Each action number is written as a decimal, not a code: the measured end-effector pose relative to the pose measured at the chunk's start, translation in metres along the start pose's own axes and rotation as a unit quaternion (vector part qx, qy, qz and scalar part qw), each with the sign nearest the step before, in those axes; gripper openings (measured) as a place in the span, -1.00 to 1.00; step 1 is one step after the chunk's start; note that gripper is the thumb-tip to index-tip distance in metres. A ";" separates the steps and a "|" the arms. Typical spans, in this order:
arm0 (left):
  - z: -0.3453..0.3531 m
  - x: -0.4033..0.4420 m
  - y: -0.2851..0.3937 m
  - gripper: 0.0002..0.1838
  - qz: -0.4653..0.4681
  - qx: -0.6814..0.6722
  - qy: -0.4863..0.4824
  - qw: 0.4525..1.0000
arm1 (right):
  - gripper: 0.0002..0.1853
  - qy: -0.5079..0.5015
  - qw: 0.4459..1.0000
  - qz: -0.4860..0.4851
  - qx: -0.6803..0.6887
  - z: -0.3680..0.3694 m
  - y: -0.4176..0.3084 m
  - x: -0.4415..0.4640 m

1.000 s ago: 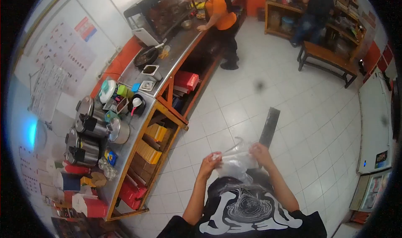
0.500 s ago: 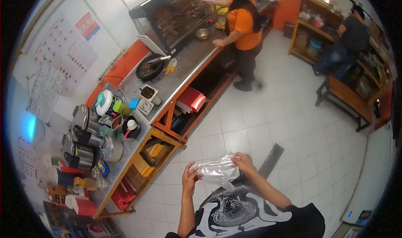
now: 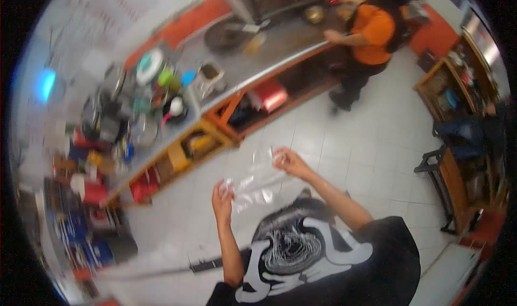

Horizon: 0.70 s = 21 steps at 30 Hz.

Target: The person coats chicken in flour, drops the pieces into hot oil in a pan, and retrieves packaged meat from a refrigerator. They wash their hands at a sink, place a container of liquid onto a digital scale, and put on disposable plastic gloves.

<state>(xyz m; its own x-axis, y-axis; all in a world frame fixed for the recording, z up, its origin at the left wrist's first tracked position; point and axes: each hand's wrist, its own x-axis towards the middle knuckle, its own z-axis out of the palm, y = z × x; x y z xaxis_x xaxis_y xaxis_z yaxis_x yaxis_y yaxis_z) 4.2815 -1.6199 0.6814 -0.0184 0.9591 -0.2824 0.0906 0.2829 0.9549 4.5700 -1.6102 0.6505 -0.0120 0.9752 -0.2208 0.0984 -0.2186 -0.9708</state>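
A clear plastic bag (image 3: pixel 254 181) is stretched out between my two hands, above the tiled floor and in front of my dark printed shirt. My left hand (image 3: pixel 222 197) pinches the bag's lower left end. At the upper right end my right hand (image 3: pixel 291 163) grips it, with the fingers curled at the edge. The bag looks flat and see-through. Motion blur hides its finer edges and opening.
A long counter (image 3: pixel 253 80) runs along the wall, with a crowded group of pots and containers (image 3: pixel 134 107). Red boxes (image 3: pixel 267 95) sit on its lower shelf. A person in an orange shirt (image 3: pixel 371 34) stands beside it. A wooden bench (image 3: pixel 455 187) is at right.
The view has turned, so the counter and the person in orange appear farther right. My hands have risen with the bag and spread it flatter and more slanted.
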 end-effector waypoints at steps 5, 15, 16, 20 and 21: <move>-0.035 -0.026 -0.031 -0.49 0.000 -0.068 0.070 0.995 | -0.69 -0.116 0.986 0.119 -0.010 0.039 0.002 0.008; -0.046 -0.084 -0.072 -0.47 -0.005 -0.169 0.224 0.960 | -0.88 -0.213 0.968 0.132 -0.010 0.068 -0.007 0.020; -0.045 -0.088 -0.083 -0.49 -0.039 -0.209 0.230 0.950 | -0.89 -0.222 0.966 0.130 -0.014 0.068 -0.004 0.026; -0.046 -0.105 -0.121 -0.58 -0.212 -0.373 0.154 0.890 | -0.90 -0.256 0.958 0.124 -0.047 0.088 -0.011 0.052; -0.049 -0.108 -0.133 -0.69 -0.229 -0.394 0.146 0.878 | -0.90 -0.266 0.954 0.129 -0.058 0.098 -0.012 0.060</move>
<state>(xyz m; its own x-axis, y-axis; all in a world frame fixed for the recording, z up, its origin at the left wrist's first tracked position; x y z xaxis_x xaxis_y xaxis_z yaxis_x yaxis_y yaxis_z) 4.2231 -1.7605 0.5892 -0.1391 0.6724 -0.7270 -0.7070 0.4466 0.5483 4.4707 -1.5525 0.6402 -0.4727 0.7281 -0.4964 0.2757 -0.4128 -0.8681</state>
